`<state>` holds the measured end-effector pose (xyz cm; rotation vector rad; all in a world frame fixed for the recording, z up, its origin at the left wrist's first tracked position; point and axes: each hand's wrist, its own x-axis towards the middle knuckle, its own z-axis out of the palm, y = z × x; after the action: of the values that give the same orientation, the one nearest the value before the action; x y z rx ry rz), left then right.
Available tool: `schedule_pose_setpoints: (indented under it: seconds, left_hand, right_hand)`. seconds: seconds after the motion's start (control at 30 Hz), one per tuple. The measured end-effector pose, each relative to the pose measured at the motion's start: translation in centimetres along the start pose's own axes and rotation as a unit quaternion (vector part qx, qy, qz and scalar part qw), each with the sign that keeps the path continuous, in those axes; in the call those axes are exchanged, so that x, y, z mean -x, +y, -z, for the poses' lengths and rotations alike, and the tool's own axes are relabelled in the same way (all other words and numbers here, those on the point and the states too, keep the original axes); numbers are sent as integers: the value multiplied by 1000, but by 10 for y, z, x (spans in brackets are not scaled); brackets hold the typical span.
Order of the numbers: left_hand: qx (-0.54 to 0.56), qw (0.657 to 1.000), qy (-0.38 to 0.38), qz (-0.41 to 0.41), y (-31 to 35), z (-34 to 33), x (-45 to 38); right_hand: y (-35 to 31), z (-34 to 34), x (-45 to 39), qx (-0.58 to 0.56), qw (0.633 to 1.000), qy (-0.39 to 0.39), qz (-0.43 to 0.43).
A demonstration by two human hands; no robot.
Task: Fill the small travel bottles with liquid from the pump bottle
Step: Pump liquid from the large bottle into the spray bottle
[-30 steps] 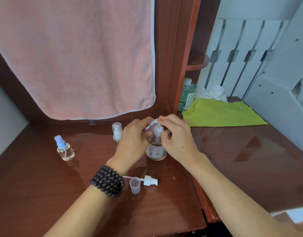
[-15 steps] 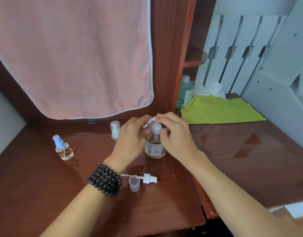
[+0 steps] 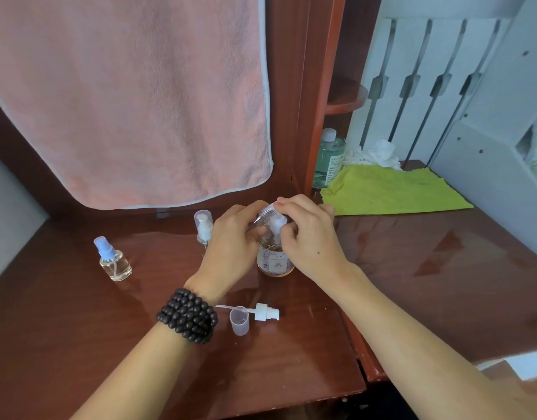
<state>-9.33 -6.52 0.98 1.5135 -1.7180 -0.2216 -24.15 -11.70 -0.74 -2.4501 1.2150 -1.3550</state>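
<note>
A small clear travel bottle point(image 3: 263, 214) lies tilted in the curled left hand point(image 3: 233, 247), its threaded neck held at the white pump head of the pump bottle point(image 3: 274, 262). The right hand point(image 3: 309, 237) has its grip narrow, fingertips on the pump head, thumb below it. The pump bottle stands mid-table point(image 3: 79, 328), clear, amber liquid low inside, pale label. Near it lie a loose white sprayer point(image 3: 265, 312) and clear cap point(image 3: 239, 321). Two spray bottles, one point(image 3: 113, 260) and the other point(image 3: 204, 228), stand left.

Left hand point(image 3: 230, 237) tilts a small bottle point(image 3: 264, 214) at the pump bottle point(image 3: 274, 262).
</note>
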Motion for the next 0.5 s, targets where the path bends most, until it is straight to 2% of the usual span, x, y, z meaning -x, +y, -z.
schedule_pose_setpoints:
  seconds: [0.5]
  left_hand:
    - [-10, 1000, 7, 5, -2, -6, 0]
  right_hand:
    - [2, 0, -2, 1, 1000, -4, 9]
